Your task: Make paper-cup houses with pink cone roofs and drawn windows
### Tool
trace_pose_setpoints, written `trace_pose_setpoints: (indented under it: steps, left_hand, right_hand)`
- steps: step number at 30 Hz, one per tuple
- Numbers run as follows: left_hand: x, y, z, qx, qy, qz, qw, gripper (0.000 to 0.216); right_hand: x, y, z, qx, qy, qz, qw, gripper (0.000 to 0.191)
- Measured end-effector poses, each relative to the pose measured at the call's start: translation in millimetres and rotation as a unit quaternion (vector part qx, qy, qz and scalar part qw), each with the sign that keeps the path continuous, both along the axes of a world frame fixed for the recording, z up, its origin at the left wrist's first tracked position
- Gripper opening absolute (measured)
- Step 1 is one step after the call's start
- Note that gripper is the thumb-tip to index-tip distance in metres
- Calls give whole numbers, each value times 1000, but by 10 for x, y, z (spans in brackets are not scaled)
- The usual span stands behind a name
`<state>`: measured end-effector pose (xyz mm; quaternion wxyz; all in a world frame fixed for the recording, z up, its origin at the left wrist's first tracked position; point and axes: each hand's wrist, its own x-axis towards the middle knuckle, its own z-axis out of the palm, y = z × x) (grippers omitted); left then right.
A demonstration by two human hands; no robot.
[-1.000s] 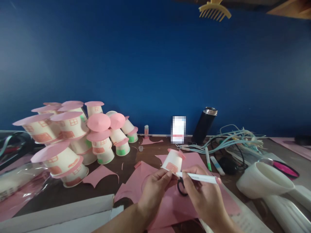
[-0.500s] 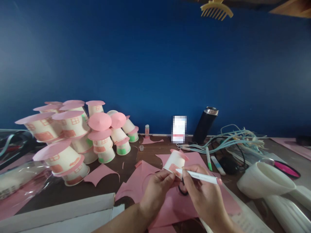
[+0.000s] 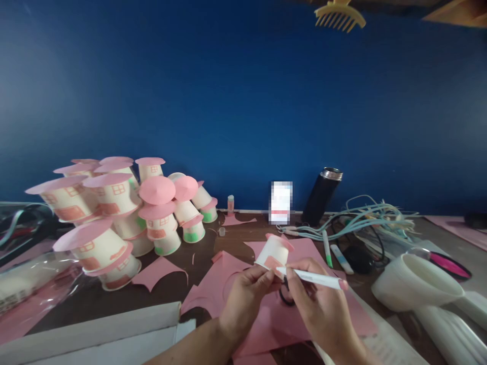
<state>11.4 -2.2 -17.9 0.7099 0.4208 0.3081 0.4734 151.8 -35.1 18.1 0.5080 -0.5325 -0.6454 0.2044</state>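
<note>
Blue wall behind; the left hand pinches a paper cup (pink-topped), the right hand clamps a marker.

A black bottle stands before a blue wall. Left of the bottle is a blurred phone; right of it, tangled cables and, nearer, a white container. High above the bottle shows a yellow comb.
</note>
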Motion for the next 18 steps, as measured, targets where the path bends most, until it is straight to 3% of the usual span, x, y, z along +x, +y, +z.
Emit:
trace_pose_setpoints:
  steps: [12, 18]
  left_hand:
    - [12, -50, 194, 4, 7, 0, 1000, 29]
    - [9, -13, 77, -14, -40, -8, 999, 29]
  right_hand:
    - [25, 16, -59, 11, 5, -27, 1000, 16]
    - [35, 23, -45, 5, -22, -29, 999, 17]
